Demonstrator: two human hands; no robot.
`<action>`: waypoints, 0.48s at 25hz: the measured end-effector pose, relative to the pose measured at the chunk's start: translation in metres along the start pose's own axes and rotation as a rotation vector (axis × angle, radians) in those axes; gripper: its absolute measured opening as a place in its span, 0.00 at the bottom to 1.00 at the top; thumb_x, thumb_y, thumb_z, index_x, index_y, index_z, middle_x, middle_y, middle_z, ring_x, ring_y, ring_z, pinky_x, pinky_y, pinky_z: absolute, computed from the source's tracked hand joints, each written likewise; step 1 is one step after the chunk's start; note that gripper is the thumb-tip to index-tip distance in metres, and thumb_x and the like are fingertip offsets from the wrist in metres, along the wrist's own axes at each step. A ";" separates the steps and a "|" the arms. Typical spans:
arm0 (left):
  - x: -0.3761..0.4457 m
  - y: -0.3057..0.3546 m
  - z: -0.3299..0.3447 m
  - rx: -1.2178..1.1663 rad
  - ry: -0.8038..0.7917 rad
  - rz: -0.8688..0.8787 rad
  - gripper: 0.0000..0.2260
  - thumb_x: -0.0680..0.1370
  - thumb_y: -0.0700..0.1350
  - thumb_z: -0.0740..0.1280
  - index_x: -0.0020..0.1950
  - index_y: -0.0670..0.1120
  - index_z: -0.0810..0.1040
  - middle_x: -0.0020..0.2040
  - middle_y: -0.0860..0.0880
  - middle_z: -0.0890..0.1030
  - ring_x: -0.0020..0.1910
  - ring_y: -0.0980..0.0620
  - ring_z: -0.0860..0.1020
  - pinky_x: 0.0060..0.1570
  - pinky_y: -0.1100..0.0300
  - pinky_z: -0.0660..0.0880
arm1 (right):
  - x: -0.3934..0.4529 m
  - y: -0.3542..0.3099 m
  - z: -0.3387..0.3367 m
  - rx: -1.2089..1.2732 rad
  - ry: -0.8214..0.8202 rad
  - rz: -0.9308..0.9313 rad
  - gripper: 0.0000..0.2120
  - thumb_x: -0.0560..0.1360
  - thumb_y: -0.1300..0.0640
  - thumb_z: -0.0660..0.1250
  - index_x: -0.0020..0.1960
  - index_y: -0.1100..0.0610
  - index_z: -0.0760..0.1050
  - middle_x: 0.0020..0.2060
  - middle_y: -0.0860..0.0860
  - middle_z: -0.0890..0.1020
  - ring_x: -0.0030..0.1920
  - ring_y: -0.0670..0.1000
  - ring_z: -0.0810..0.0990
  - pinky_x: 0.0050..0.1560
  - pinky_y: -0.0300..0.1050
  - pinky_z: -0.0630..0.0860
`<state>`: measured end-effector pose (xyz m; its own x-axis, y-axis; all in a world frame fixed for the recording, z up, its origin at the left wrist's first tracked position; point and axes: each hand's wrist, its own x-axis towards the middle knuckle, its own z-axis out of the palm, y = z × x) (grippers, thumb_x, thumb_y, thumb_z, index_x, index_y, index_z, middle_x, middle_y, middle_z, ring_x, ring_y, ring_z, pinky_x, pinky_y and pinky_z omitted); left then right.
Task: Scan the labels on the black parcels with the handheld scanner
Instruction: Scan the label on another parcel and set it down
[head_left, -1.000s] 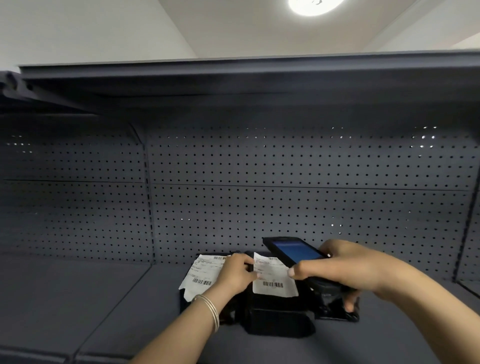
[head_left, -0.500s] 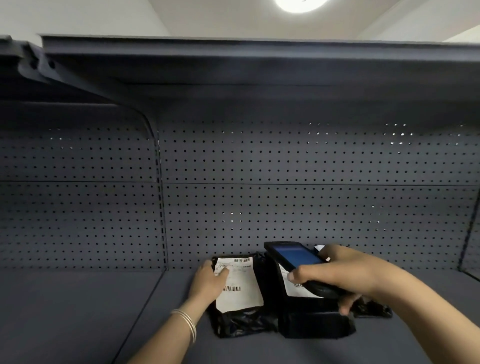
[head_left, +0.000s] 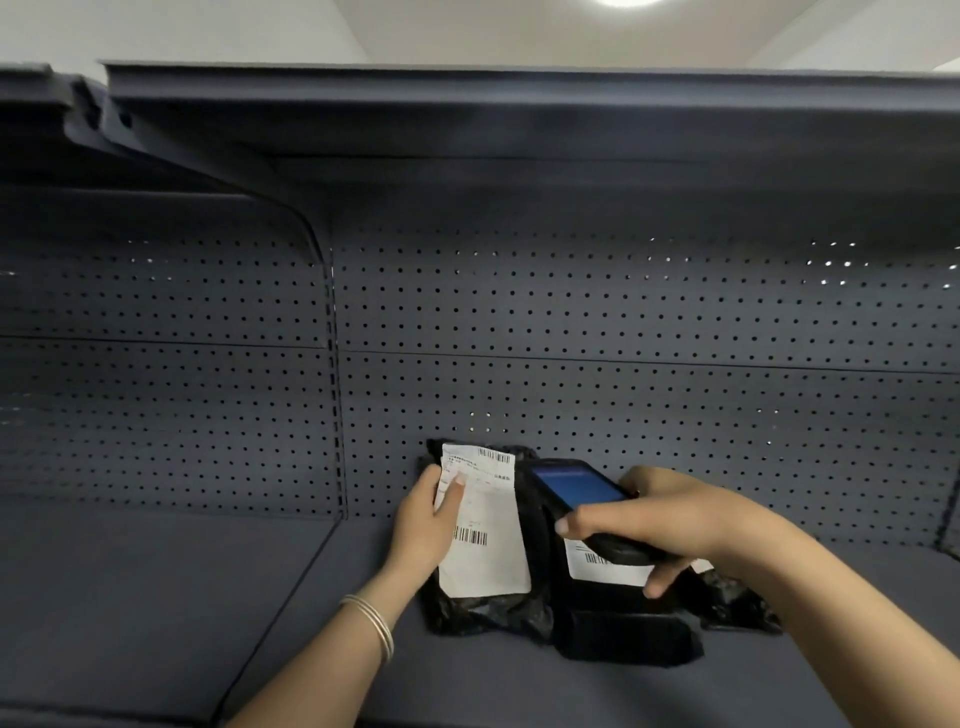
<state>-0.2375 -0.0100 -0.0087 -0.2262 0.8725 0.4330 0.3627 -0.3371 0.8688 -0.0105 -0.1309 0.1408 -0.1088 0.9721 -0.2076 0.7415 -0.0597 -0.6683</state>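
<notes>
On the shelf (head_left: 156, 597) lie the black parcels (head_left: 483, 608), labels up. The left hand (head_left: 423, 525) pins the left label (head_left: 483, 525), long axis running near to far. The right hand (head_left: 670, 525) grips the scanner (head_left: 582, 499) just right of it.
</notes>
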 end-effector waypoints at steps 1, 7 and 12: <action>-0.003 0.008 -0.002 0.011 0.033 0.070 0.13 0.79 0.49 0.62 0.41 0.40 0.71 0.35 0.50 0.74 0.32 0.57 0.71 0.33 0.65 0.68 | -0.003 0.002 -0.004 0.008 -0.008 -0.018 0.38 0.54 0.37 0.77 0.56 0.58 0.77 0.43 0.52 0.75 0.33 0.53 0.83 0.43 0.51 0.87; -0.035 0.029 0.001 0.136 0.185 0.257 0.02 0.78 0.46 0.65 0.49 0.50 0.77 0.52 0.58 0.74 0.54 0.66 0.74 0.51 0.78 0.68 | -0.023 0.017 -0.019 0.046 -0.095 -0.126 0.20 0.64 0.47 0.79 0.49 0.56 0.78 0.39 0.50 0.78 0.34 0.48 0.81 0.38 0.46 0.86; -0.056 0.035 0.010 0.091 0.262 0.222 0.08 0.77 0.46 0.67 0.45 0.59 0.71 0.57 0.62 0.76 0.55 0.65 0.76 0.50 0.70 0.73 | -0.038 0.037 -0.032 0.006 -0.135 -0.169 0.26 0.63 0.44 0.79 0.56 0.55 0.77 0.54 0.54 0.81 0.39 0.52 0.86 0.43 0.48 0.87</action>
<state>-0.2033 -0.0668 -0.0052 -0.3530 0.6572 0.6660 0.5051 -0.4653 0.7269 0.0425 -0.1629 0.1471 -0.3195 0.9292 -0.1860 0.7013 0.0998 -0.7058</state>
